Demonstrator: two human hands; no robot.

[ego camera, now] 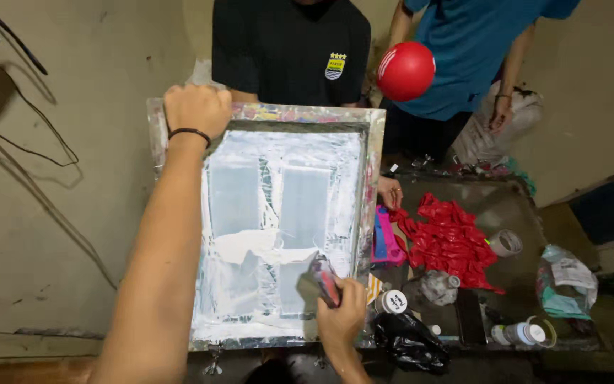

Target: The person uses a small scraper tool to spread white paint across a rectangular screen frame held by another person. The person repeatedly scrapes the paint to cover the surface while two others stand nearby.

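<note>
screen-printing frame (371, 142) seen from above. left hand (195, 108) is closed over the frame's far corner; right hand (340, 313) grips a squeegee (323, 279) on the inked mesh near the near edge. risk: slackening the left hold could let the frame shift and smear. room is tight right of the right hand, beside a small pot (393, 301) and red balloons (449, 242).

Screen-printing frame (268, 227) taken as landmark. Left hand (195, 108) rests on its far left corner; right hand (341, 311) sits at its near right, holding a squeegee (323, 279) on the mesh. Right of the frame lies a heap of deflated balloons (449, 242). Beyond the frame's far right corner, an inflated balloon (406, 70).
</note>
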